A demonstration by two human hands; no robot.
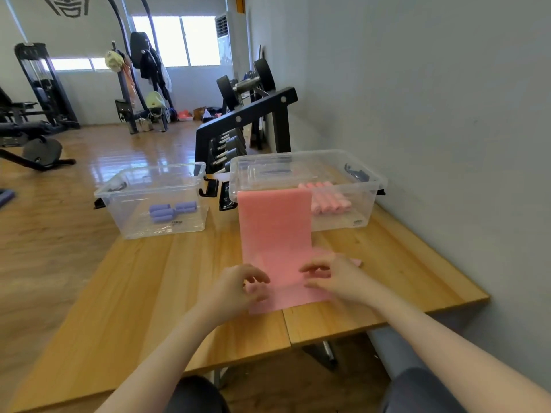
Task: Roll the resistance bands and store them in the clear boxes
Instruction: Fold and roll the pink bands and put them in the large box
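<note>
A flat pink resistance band runs from the rim of the right clear box down across the wooden table to its near end. My left hand and my right hand rest on the band's near end, fingers curled over its two edges. Several rolled pink bands lie inside the right box. The left clear box holds a few rolled purple bands.
A dumbbell rack stands behind the boxes against the grey wall. Black lid clips sit between the two boxes. Gym machines stand at the far left on the wooden floor.
</note>
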